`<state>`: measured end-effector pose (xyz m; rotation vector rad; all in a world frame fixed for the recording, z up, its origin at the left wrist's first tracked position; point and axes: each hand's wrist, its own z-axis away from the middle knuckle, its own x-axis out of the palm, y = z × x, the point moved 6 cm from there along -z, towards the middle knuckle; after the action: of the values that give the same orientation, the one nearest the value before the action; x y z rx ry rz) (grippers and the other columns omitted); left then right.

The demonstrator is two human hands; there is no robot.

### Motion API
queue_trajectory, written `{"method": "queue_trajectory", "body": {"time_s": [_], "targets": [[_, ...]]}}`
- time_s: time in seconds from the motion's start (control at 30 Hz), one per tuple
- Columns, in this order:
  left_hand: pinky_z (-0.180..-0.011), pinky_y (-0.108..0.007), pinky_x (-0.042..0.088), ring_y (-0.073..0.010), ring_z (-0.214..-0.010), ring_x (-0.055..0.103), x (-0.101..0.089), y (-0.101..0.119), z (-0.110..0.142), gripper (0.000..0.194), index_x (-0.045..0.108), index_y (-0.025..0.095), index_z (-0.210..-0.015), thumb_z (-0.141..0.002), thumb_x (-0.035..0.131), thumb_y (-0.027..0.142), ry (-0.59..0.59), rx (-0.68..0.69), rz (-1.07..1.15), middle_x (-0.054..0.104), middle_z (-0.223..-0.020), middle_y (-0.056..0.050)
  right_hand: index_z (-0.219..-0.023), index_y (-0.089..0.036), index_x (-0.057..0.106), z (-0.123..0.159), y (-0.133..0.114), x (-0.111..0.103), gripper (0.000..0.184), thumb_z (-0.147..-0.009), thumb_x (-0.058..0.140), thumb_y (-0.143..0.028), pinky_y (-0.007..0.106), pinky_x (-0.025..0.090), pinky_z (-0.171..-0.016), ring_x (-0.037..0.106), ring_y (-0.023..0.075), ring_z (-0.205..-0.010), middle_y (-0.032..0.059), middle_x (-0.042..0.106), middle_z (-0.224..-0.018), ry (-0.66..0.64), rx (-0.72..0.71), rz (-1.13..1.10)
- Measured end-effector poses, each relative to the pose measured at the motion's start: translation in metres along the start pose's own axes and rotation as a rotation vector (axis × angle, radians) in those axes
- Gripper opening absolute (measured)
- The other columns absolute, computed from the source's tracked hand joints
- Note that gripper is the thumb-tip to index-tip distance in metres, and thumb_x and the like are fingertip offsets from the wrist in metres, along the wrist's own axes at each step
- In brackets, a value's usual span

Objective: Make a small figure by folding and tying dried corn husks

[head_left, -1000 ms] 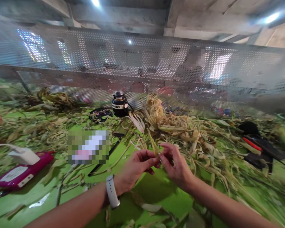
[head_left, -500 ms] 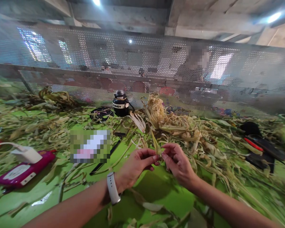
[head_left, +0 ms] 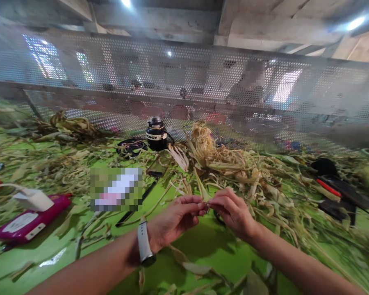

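A pale green corn husk (head_left: pixel 201 186), folded to a point at its top, stands upright between my two hands over the green table (head_left: pixel 193 241). My left hand (head_left: pixel 175 217), with a white watch strap on its wrist, pinches the husk's lower end between thumb and fingers. From the other side my right hand (head_left: pixel 236 215) closes thumb and forefinger on the same lower end. Something dark and curved shows under the right palm; I cannot make out what it is. The fingertips partly hide the bottom of the husk.
Dry husk strips (head_left: pixel 236 164) are heaped beyond my hands and strewn widely. A black bottle (head_left: pixel 156 135) stands before the perforated metal screen (head_left: pixel 172 78). A magenta box with a white plug (head_left: pixel 33 199) lies left, red-handled tools (head_left: pixel 328 187) right. A person (head_left: pixel 247 92) shows behind the screen.
My right thumb and fingers have closed in tighter at the husk's base, and the hand has turned slightly. The husk's top leans a little more to the left.
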<state>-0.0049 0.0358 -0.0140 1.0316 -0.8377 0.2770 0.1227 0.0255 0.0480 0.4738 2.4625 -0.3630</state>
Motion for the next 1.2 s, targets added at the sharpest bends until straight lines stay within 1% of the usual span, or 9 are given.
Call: {"method": "queue_trajectory", "body": {"time_s": [0.1, 0.23, 0.4, 0.53, 0.7, 0.8, 0.9, 1.03, 1.2], "targets": [[-0.045, -0.011, 0.041, -0.0055, -0.059, 0.058, 0.003, -0.001, 0.003, 0.017, 0.068, 0.012, -0.073, -0.060, 0.080, 0.011, 0.011, 0.025, -0.044, 0.064, -0.068, 0.000, -0.093, -0.020, 0.055, 0.002, 0.000, 0.003, 0.006, -0.091, 0.049, -0.019, 0.024, 0.049, -0.062, 0.057, 0.0146, -0.071, 0.0039, 0.058, -0.077, 0.009, 0.039, -0.008], [-0.049, -0.014, 0.045, -0.0092, -0.066, 0.060, 0.005, 0.002, 0.007, 0.012, 0.070, 0.013, -0.074, -0.065, 0.077, 0.018, 0.056, 0.144, -0.178, 0.065, -0.070, -0.002, -0.088, -0.020, 0.051, 0.003, 0.003, 0.008, 0.006, -0.091, 0.047, -0.018, 0.025, 0.047, -0.062, 0.054, 0.0146, -0.070, 0.0030, 0.054, -0.076, 0.022, 0.190, -0.046], [-0.056, -0.020, 0.049, -0.0137, -0.071, 0.061, 0.011, 0.009, 0.010, 0.018, 0.071, 0.014, -0.079, -0.066, 0.076, 0.026, 0.067, 0.270, -0.370, 0.068, -0.074, -0.004, -0.083, -0.019, 0.051, 0.003, 0.005, 0.011, 0.007, -0.090, 0.049, -0.018, 0.022, 0.043, -0.056, 0.052, 0.0127, -0.063, 0.0015, 0.053, -0.072, -0.001, 0.290, -0.069], [-0.058, -0.024, 0.049, -0.0143, -0.066, 0.061, 0.011, 0.011, 0.006, 0.023, 0.070, 0.014, -0.077, -0.064, 0.077, 0.031, 0.080, 0.294, -0.513, 0.068, -0.069, -0.003, -0.077, -0.019, 0.052, 0.007, 0.010, 0.015, 0.011, -0.088, 0.051, -0.020, 0.022, 0.042, -0.053, 0.053, 0.0121, -0.059, 0.0008, 0.055, -0.067, -0.015, 0.423, -0.138], [-0.060, -0.027, 0.048, -0.0157, -0.066, 0.061, 0.011, 0.014, 0.007, 0.028, 0.068, 0.014, -0.080, -0.066, 0.074, 0.038, 0.092, 0.343, -0.559, 0.067, -0.070, -0.003, -0.077, -0.018, 0.054, 0.012, 0.015, 0.020, 0.014, -0.089, 0.051, -0.026, 0.021, 0.044, -0.051, 0.055, 0.0121, -0.058, 0.0014, 0.059, -0.068, -0.021, 0.559, -0.193], [-0.058, -0.024, 0.043, -0.0139, -0.065, 0.059, 0.010, 0.016, 0.009, 0.025, 0.067, 0.014, -0.077, -0.067, 0.074, 0.035, 0.139, 0.326, -0.532, 0.066, -0.067, -0.002, -0.086, -0.018, 0.055, 0.010, 0.014, 0.017, 0.008, -0.089, 0.053, -0.026, 0.021, 0.044, -0.051, 0.055, 0.0114, -0.057, 0.0012, 0.060, -0.070, 0.005, 0.478, -0.134], [-0.055, -0.021, 0.037, -0.0107, -0.061, 0.055, 0.009, 0.017, 0.009, 0.023, 0.065, 0.014, -0.073, -0.066, 0.074, 0.034, 0.152, 0.309, -0.490, 0.062, -0.064, 0.000, -0.097, -0.020, 0.056, 0.006, 0.009, 0.010, 0.010, -0.087, 0.055, -0.021, 0.023, 0.049, -0.060, 0.058, 0.0132, -0.068, 0.0034, 0.061, -0.079, 0.035, 0.274, -0.056], [-0.051, -0.020, 0.029, -0.0074, -0.053, 0.048, 0.004, 0.013, 0.006, 0.023, 0.062, 0.014, -0.069, -0.067, 0.073, 0.035, 0.143, 0.242, -0.425, 0.056, -0.057, 0.003, -0.099, -0.024, 0.060, 0.005, 0.003, 0.007, 0.017, -0.088, 0.051, -0.016, 0.025, 0.051, -0.066, 0.060, 0.0149, -0.077, 0.0052, 0.061, -0.087, -0.037, 0.055, 0.069], [-0.051, -0.020, 0.027, -0.0061, -0.049, 0.044, 0.002, 0.006, 0.004, 0.028, 0.061, 0.013, -0.065, -0.064, 0.075, 0.038, 0.124, 0.176, -0.365, 0.052, -0.053, 0.004, -0.103, -0.024, 0.059, 0.004, -0.007, 0.004, 0.022, -0.089, 0.046, -0.014, 0.024, 0.052, -0.064, 0.061, 0.0143, -0.076, 0.0055, 0.063, -0.086, -0.076, -0.077, 0.146]]}}
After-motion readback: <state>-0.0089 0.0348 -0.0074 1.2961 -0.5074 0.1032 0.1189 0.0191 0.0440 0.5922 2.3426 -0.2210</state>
